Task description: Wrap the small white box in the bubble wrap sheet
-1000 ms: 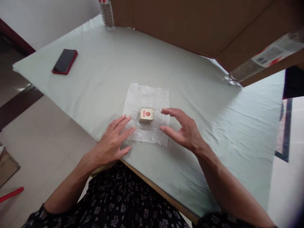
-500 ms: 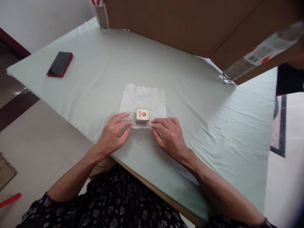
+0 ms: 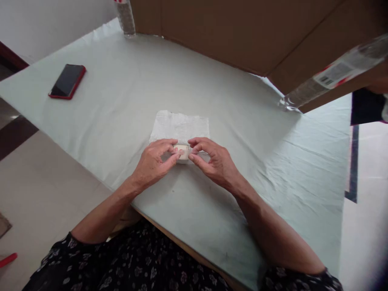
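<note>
A small cream box (image 3: pixel 182 151) with red print lies on the near part of a whitish, see-through sheet of bubble wrap (image 3: pixel 182 126). The wrap's near edge is folded up over the box, so the print shows only dimly. At the box's left end, my left hand (image 3: pixel 154 161) is closed, thumb and fingers pinching the folded wrap. My right hand (image 3: pixel 216 162) grips the wrap in the same way at the right end. Beyond the box, the far part of the sheet lies flat on the cloth.
A pale green cloth (image 3: pixel 121 117) with creases covers the table. A phone in a red case (image 3: pixel 68 81) lies at the far left. A large cardboard panel (image 3: pixel 212 32) stands at the back, with a plastic bottle (image 3: pixel 125 18) at its left and another bottle (image 3: pixel 333 72) at its right.
Both hands have moved closer together around the box. They have lifted the wrap's near edge and folded it over the box, which was uncovered before.
</note>
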The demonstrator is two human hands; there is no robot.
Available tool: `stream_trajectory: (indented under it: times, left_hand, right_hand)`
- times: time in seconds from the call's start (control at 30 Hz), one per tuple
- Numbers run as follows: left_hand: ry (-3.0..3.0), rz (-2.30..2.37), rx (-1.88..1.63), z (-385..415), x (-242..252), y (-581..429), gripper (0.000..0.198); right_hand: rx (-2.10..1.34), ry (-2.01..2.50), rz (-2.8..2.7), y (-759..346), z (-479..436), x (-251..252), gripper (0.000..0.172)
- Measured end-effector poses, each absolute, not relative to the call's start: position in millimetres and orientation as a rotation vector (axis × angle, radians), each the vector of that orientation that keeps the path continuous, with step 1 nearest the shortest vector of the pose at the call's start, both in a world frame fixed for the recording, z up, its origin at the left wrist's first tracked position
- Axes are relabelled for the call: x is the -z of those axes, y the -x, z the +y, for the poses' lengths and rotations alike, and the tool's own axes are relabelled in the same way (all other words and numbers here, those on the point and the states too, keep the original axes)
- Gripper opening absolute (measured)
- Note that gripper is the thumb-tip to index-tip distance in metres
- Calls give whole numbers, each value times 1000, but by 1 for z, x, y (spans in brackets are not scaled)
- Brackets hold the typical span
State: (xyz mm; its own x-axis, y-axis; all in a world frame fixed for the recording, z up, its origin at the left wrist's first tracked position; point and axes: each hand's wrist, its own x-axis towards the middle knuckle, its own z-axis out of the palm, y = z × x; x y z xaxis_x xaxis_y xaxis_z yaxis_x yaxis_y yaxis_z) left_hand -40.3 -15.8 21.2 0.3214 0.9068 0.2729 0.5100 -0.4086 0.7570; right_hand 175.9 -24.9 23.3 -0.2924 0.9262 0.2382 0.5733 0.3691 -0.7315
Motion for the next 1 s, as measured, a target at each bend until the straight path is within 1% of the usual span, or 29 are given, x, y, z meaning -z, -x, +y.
stream_trajectory:
  times: [0.13, 0.37, 0.6, 0.73, 0.8, 0.87, 0.93, 1.0]
  left_hand:
    - [-1977, 1170, -1007, -12, -18, 39, 9]
    - [-1969, 1123, -1078, -9, -11, 32, 12]
    - [-1935, 1104, -1031, -11, -14, 33, 13]
    - [-1871, 1161, -942, -9, -21, 33, 15]
    - [-1853, 1173, -894, -7, -24, 33, 16]
    - [-1837, 1171, -850, -4, -26, 33, 17]
    - [-1832, 1165, -810, -1, -27, 33, 16]
    - [-1852, 1145, -762, 2, -27, 33, 12]
  right_hand:
    - [-808, 1254, -1861, -172, -20, -11, 10]
    - [-781, 1277, -1774, -171, -20, -1, 13]
    - [-776, 1312, -1798, -169, -24, -1, 13]
    - [-811, 1346, -1856, -177, -19, -3, 9]
    - [-663, 1393, -1922, -183, -19, -8, 5]
    - [-330, 1383, -1981, -186, -22, -18, 5]
    - [-24, 1263, -2049, -184, -28, -28, 8]
    - [90, 1108, -2174, -174, -35, -34, 10]
